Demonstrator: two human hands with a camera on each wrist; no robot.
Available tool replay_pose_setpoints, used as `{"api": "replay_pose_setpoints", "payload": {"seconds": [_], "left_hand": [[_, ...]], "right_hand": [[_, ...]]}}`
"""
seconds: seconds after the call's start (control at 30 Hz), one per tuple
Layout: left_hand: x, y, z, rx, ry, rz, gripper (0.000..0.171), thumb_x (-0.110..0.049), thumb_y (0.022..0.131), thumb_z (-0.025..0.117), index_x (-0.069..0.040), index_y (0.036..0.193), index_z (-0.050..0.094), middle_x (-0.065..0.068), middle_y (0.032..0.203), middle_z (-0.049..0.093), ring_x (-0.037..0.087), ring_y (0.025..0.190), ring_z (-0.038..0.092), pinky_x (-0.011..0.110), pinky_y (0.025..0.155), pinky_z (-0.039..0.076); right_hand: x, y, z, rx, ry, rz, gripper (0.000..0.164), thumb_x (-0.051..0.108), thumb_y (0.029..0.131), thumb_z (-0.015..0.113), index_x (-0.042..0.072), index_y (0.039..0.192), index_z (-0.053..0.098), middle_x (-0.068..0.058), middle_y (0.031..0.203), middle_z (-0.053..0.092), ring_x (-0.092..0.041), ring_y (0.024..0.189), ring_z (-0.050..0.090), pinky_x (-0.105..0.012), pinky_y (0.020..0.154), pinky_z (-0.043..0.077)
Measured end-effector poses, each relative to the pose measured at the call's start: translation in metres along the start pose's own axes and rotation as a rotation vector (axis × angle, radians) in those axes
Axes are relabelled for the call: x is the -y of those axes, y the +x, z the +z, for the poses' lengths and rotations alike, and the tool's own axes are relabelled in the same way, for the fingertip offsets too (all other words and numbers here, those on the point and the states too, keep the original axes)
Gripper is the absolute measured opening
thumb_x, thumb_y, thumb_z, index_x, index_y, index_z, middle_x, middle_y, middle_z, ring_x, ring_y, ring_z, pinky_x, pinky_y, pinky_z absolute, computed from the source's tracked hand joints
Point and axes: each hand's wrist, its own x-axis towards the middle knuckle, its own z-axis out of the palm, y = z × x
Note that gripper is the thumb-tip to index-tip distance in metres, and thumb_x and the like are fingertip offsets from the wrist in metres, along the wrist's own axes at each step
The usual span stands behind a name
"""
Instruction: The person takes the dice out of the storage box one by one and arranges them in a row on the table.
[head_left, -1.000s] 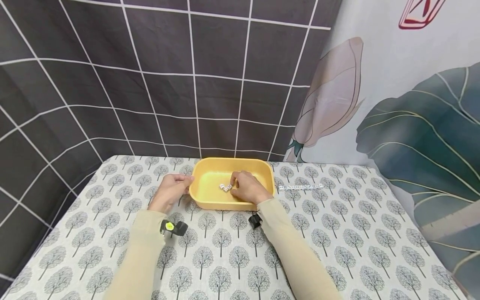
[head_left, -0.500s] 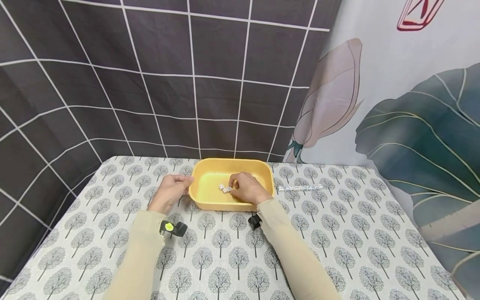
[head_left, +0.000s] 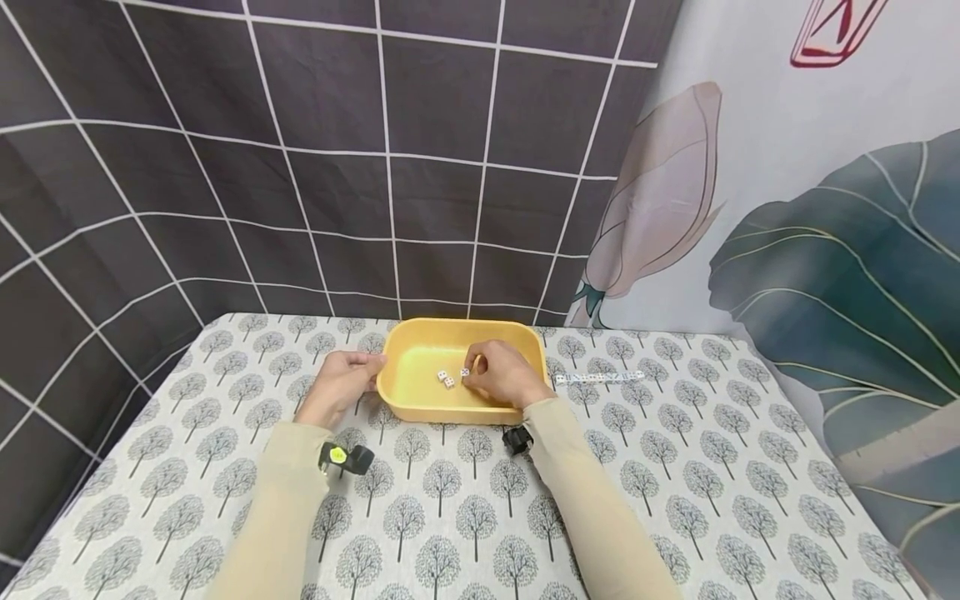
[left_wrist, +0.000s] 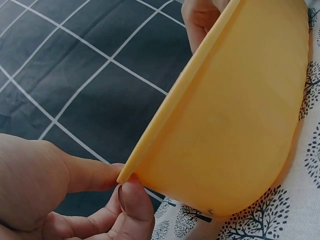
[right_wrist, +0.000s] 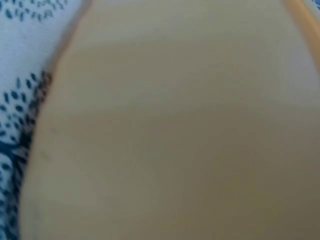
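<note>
Yellow tub (head_left: 450,412): it sits on the table (head_left: 405,550), near the back edge, with a long side facing the person.
In the tub: two little white dice (head_left: 449,382) lie close together on the bottom, a bit left of the middle (they are so tiny that the spots are hard to count). A third die (head_left: 465,372) is just to the right of them.
Right hand (head_left: 510,375): down inside the tub, finger and thumb bent together, pinching the third die at their tips.
Left hand (head_left: 345,385): at the tub's left end, pinching the rim, with thumb and pointing finger on either side of it.
Row of dice (head_left: 600,377): a long, straight line of small pieces on the table, just past the tub's right end.
In the way: the right hand hides part of the tub's right half, so I cannot tell what is under it. The right sleeve (head_left: 592,500) lies across the view of the table.
Behind: a dark cloth (head_left: 322,183) with white lines, and a pale one with a big pink flower (head_left: 667,183).
</note>
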Motion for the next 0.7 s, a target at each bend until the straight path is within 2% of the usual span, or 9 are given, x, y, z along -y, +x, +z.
{"api": "replay_pose_setpoints", "payload": {"seconds": [0.17, 0.4, 0.7], "left_hand": [[0.000, 0.000, 0.000, 0.002, -0.004, -0.001, 0.038, -0.021, 0.105, 0.056, 0.005, 0.133, 0.056, 0.015, 0.119, 0.064, 0.016, 0.092, 0.064, 0.035, 0.100, 0.053], [0.001, 0.001, 0.000, 0.000, 0.003, -0.001, 0.039, -0.021, 0.105, 0.056, 0.005, 0.133, 0.055, 0.017, 0.122, 0.064, 0.015, 0.092, 0.064, 0.034, 0.099, 0.055], [0.001, -0.001, 0.000, 0.009, 0.000, 0.005, 0.040, -0.021, 0.105, 0.056, 0.006, 0.135, 0.054, 0.018, 0.123, 0.064, 0.016, 0.093, 0.065, 0.038, 0.103, 0.053]], "right_hand": [[-0.002, -0.002, -0.008, -0.009, 0.018, -0.009, 0.011, 0.017, 0.089, 0.079, 0.014, 0.095, 0.071, -0.002, 0.084, 0.064, -0.015, 0.075, 0.057, -0.025, 0.066, 0.049], [-0.006, -0.006, -0.019, -0.034, 0.013, -0.035, 0.012, 0.016, 0.088, 0.080, 0.014, 0.096, 0.071, -0.002, 0.084, 0.063, -0.014, 0.076, 0.055, -0.023, 0.065, 0.047], [-0.011, -0.011, -0.033, -0.079, -0.018, -0.079, 0.008, 0.015, 0.088, 0.079, 0.014, 0.093, 0.072, -0.001, 0.081, 0.062, -0.015, 0.077, 0.054, -0.026, 0.070, 0.047]]}}
